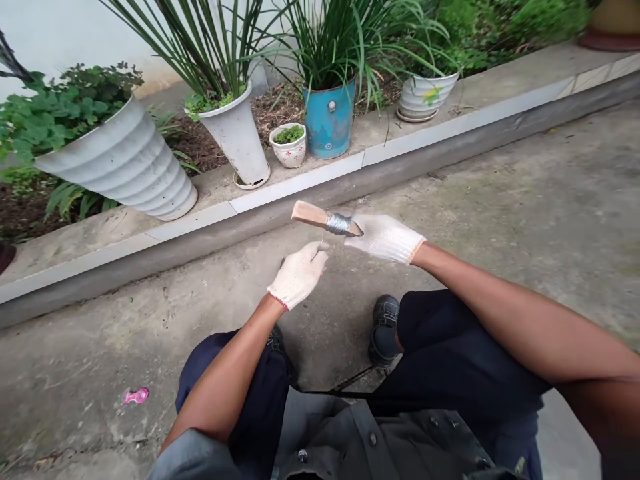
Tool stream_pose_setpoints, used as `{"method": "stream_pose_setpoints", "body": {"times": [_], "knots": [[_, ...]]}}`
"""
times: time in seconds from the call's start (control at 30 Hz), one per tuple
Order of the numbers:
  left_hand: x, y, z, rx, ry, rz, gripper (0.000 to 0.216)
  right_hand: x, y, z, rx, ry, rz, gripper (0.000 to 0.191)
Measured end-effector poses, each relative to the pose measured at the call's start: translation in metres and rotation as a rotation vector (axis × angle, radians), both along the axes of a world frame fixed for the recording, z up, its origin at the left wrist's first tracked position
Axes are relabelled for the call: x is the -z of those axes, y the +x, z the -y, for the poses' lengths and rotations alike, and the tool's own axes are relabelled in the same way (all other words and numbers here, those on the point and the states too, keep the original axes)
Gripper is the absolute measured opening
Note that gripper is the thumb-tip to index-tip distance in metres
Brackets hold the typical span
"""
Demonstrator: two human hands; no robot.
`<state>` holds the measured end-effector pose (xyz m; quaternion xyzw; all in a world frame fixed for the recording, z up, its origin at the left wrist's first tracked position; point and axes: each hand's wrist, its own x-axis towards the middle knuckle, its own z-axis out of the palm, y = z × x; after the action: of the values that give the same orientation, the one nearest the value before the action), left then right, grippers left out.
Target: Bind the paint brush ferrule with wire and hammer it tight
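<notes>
Two gloved hands are raised in front of us, so which one has the wooden-handled tool [306,214]?

Our right hand [385,238] does. Its fingers [356,233] are drawn narrow around the dark tip, and the pale wooden end points out toward the curb, with a band of silver tape [339,224] wrapped between.

And our left hand [299,275]?

It's curled narrow, its fingers [316,252] just below the tape, with a thin strand [322,240] rising beside them. We cannot tell whether they pinch that strand or only sit near it.

Is that a good way to hold things?

It looks sound to us. Both wrists are lifted clear of our knees, and the tape shows clear of the gloves, so we can watch it. A snug pinch at the tip and relaxed forearms would serve us best.

What lies past the hands?

Our black shoe [384,331] on the concrete ground [475,180], a pink plastic scrap [137,396] off to the left, then the tile-edged curb [165,267]. Along its top stand a ribbed white planter [120,160], a tall white planter [237,137], a small floral pot [289,145], a blue tin pail [329,119] and a striped white pot [429,97]
</notes>
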<state>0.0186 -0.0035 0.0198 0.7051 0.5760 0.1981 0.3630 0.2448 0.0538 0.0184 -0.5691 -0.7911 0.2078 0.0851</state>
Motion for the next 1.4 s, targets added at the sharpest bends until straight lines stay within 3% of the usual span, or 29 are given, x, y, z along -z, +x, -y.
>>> {"method": "stream_pose_setpoints", "body": {"times": [0.13, 0.27, 0.33, 0.43, 0.53, 0.6, 0.73, 0.83, 0.97, 1.07, 1.23, 1.4], "knots": [[0.008, -0.001, -0.002, 0.132, 0.018, -0.158, 0.033, 0.001, 0.0, 0.0, 0.067, 0.006, 0.21, 0.017], [0.02, -0.001, -0.006, 0.272, 0.105, -0.386, 0.034, 0.002, -0.011, 0.006, 0.063, -0.055, 0.465, 0.022], [0.025, 0.0, -0.009, 0.318, 0.174, -0.473, 0.034, 0.003, -0.015, 0.01, -0.033, -0.117, 0.585, 0.024], [0.023, -0.001, -0.012, 0.382, 0.229, -0.45, 0.033, 0.003, -0.013, 0.017, -0.325, -0.257, 0.606, 0.023], [0.013, -0.005, -0.011, 0.397, 0.133, -0.258, 0.031, -0.004, 0.002, 0.023, -0.625, -0.411, 0.402, 0.014], [0.004, -0.011, -0.01, 0.374, 0.029, -0.12, 0.031, -0.014, 0.014, 0.024, -0.681, -0.475, 0.224, 0.013], [-0.009, -0.019, -0.009, 0.286, -0.062, 0.039, 0.037, -0.037, 0.022, 0.021, -0.434, -0.485, -0.04, 0.027], [-0.01, -0.019, -0.013, 0.233, -0.045, 0.019, 0.041, -0.041, 0.011, 0.015, -0.17, -0.34, -0.093, 0.031], [-0.003, -0.014, -0.015, 0.238, -0.056, -0.021, 0.037, -0.03, -0.004, 0.002, 0.025, -0.046, 0.123, 0.031], [0.004, -0.012, -0.016, 0.294, -0.1, -0.111, 0.033, -0.017, -0.009, -0.011, 0.092, 0.061, 0.336, 0.03], [0.012, -0.016, -0.02, 0.367, -0.023, -0.264, 0.034, 0.002, -0.014, -0.019, 0.037, -0.087, 0.531, 0.032], [0.005, -0.021, -0.023, 0.352, 0.111, -0.27, 0.036, 0.003, -0.012, 0.003, -0.387, -0.329, 0.519, 0.02]]}}
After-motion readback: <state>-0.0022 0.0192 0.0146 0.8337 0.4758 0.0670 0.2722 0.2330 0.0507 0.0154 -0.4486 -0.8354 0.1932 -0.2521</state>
